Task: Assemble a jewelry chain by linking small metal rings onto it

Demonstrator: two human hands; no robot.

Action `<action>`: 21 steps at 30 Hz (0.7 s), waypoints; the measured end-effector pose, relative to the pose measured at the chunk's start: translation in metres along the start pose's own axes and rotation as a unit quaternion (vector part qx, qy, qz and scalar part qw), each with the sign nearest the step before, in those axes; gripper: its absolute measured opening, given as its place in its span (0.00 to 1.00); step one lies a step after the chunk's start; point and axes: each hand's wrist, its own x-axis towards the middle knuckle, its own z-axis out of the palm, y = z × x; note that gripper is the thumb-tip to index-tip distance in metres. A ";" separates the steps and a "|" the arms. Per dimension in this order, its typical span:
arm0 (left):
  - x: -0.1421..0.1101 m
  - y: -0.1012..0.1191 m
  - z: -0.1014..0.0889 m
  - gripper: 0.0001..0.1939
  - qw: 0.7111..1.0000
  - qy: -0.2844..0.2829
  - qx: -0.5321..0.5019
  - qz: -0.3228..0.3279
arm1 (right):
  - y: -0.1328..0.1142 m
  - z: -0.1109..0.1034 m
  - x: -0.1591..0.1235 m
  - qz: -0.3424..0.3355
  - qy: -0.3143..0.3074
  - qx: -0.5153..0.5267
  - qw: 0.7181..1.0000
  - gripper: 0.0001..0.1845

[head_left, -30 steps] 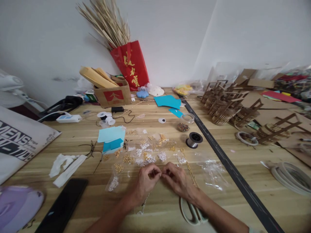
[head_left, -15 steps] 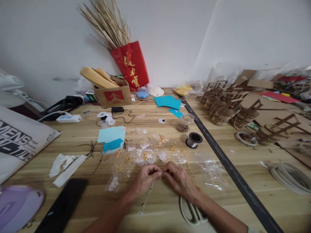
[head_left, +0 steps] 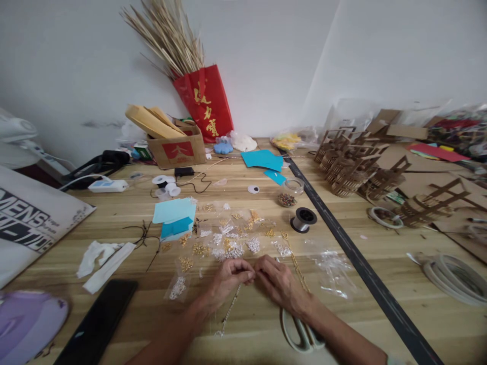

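A thin silver chain (head_left: 230,310) hangs from the pinched fingers of my left hand (head_left: 231,278), its lower end near the wooden table. Close against those fingertips is my right hand (head_left: 277,281), also closed in a pinch; whatever small piece lies between its fingers is hidden. Under my right forearm rest scissors with pale handles (head_left: 300,337). A gold chain (head_left: 298,266) lies beside my right hand. Just beyond both hands are small bags of silver beads (head_left: 234,249) and gold findings (head_left: 200,248).
A wire spool (head_left: 303,219) and a jar of beads (head_left: 287,198) stand past my right hand. Clear plastic bags (head_left: 335,271) lie to the right. On the left are a black phone (head_left: 97,324) and white strips (head_left: 108,267). Brown wooden baskets (head_left: 350,167) stand back right.
Both hands stay pinched together at nearly the same spot. My right fingers have shifted very slightly; the chain hangs as before.
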 end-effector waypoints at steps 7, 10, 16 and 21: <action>0.001 -0.001 0.000 0.08 1.000 0.005 -0.007 -0.008 | -0.001 0.001 -0.001 0.018 0.007 0.008 1.000 0.08; 0.001 0.001 0.000 0.08 1.000 0.006 -0.007 -0.010 | -0.002 0.000 -0.001 0.020 0.008 0.014 1.000 0.08; -0.001 0.003 0.001 0.08 1.000 0.024 -0.003 -0.005 | -0.007 -0.002 0.002 0.029 0.017 0.047 0.998 0.08; -0.002 0.003 0.002 0.07 0.999 0.046 0.008 0.005 | -0.007 0.000 0.003 0.037 0.036 0.074 0.996 0.08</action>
